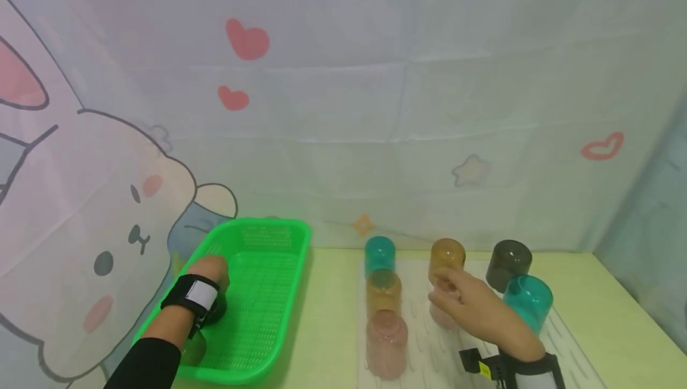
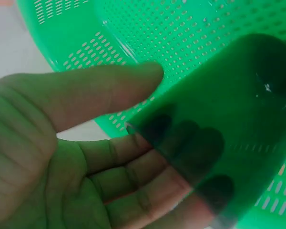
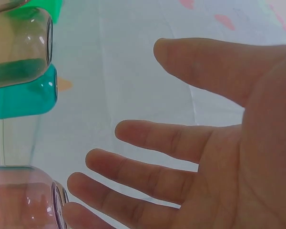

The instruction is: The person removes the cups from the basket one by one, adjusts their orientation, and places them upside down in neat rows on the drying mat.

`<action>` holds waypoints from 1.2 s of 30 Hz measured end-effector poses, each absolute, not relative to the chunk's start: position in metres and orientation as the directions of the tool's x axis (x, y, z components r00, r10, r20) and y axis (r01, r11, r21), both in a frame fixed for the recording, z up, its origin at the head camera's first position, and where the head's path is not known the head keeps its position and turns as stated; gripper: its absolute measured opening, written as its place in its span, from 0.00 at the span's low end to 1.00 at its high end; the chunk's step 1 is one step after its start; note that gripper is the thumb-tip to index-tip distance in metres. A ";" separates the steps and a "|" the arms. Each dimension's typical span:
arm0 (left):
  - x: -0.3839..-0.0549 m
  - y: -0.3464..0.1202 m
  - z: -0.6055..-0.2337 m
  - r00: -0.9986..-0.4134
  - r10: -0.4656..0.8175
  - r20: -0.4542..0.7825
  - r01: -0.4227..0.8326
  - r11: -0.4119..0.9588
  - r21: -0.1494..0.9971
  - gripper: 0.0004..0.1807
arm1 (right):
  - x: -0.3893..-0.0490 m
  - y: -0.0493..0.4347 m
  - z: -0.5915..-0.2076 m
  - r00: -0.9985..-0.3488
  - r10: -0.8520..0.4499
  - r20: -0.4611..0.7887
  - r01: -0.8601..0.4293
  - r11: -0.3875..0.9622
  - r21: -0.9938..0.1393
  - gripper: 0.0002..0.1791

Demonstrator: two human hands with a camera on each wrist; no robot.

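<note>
Inside the green basket [image 1: 292, 329], my left hand [image 1: 210, 271] is at a dark glass [image 2: 248, 119], which is tipped over in the left wrist view. The fingers [image 2: 133, 191] lie against the glass near its rim, while the thumb [image 2: 114, 88] stands apart from it. My right hand [image 1: 477, 308] reaches over the white board with fingers spread and holds nothing. Closest to its fingertips is an upside-down pink glass [image 1: 443, 311], with an amber glass [image 1: 447, 256] just behind it. The right wrist view also shows that pink glass [image 3: 21, 200].
Another glass [image 1: 194, 350] lies in the basket's near left corner. Left on the white board [image 1: 424, 353] stand teal [image 1: 379, 253], amber [image 1: 383, 296] and pink [image 1: 387, 347] glasses in a row. Dark [image 1: 508, 265] and teal [image 1: 530, 300] glasses stand right. A printed cloth [image 1: 343, 108] hangs behind.
</note>
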State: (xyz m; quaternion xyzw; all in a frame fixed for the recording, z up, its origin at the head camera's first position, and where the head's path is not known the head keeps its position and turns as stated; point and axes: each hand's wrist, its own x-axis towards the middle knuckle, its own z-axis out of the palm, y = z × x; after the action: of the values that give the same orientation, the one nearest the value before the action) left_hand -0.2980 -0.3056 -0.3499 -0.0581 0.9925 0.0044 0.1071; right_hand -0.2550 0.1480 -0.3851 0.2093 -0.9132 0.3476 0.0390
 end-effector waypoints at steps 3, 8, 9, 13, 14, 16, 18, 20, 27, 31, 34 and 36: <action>-0.300 -0.303 -0.354 -0.972 -0.091 -0.217 -0.091 0.996 -0.007 0.09 | -0.254 0.149 -0.385 -0.910 -0.359 0.210 -0.407 0.663 -0.628 0.29; -0.307 -0.306 -0.357 -0.976 -0.022 -0.215 -0.021 1.000 -0.005 0.07 | -0.254 0.148 -0.385 -0.912 -0.348 0.219 -0.406 0.676 -0.615 0.29; -0.308 -0.306 -0.357 -0.978 -0.004 -0.207 -0.003 1.000 -0.003 0.06 | -0.254 0.148 -0.385 -0.914 -0.343 0.217 -0.401 0.681 -0.613 0.29; -0.309 -0.304 -0.355 -0.986 0.043 -0.162 0.040 0.999 0.019 0.06 | -0.255 0.148 -0.385 -0.919 -0.336 0.208 -0.390 0.684 -0.616 0.29; -0.308 -0.302 -0.354 -0.988 0.052 -0.146 0.049 0.998 0.027 0.06 | -0.255 0.148 -0.385 -0.919 -0.338 0.205 -0.389 0.682 -0.619 0.29; -0.306 -0.299 -0.354 -0.991 0.071 -0.112 0.066 0.997 0.048 0.08 | -0.256 0.148 -0.385 -0.918 -0.342 0.200 -0.389 0.678 -0.624 0.29; -0.306 -0.296 -0.354 -0.993 0.088 -0.073 0.084 0.994 0.066 0.10 | -0.256 0.148 -0.385 -0.919 -0.345 0.193 -0.386 0.675 -0.629 0.29; -0.305 -0.294 -0.355 -0.994 0.100 -0.039 0.096 0.992 0.083 0.12 | -0.257 0.147 -0.386 -0.918 -0.348 0.191 -0.386 0.675 -0.628 0.29; -0.303 -0.285 -0.358 -0.992 0.110 0.063 0.116 0.986 0.118 0.04 | -0.256 0.152 -0.387 -0.917 -0.344 0.202 -0.391 0.681 -0.619 0.29; -0.299 -0.280 -0.358 -0.981 0.124 0.147 0.146 0.978 0.148 0.14 | -0.256 0.155 -0.387 -0.914 -0.348 0.211 -0.400 0.674 -0.621 0.29; -0.293 -0.276 -0.359 -0.971 0.129 0.202 0.166 0.970 0.178 0.15 | -0.257 0.155 -0.388 -0.915 -0.346 0.205 -0.395 0.677 -0.621 0.29; -0.289 -0.273 -0.360 -0.967 0.125 0.221 0.170 0.965 0.201 0.15 | -0.257 0.155 -0.388 -0.916 -0.346 0.202 -0.393 0.679 -0.620 0.29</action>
State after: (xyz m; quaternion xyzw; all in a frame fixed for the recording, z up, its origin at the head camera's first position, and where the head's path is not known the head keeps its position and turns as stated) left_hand -0.2889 -0.2735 -0.3598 0.0749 0.9857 0.1097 -0.1037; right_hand -0.2568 0.1554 -0.3878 0.2016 -0.9157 0.3459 0.0339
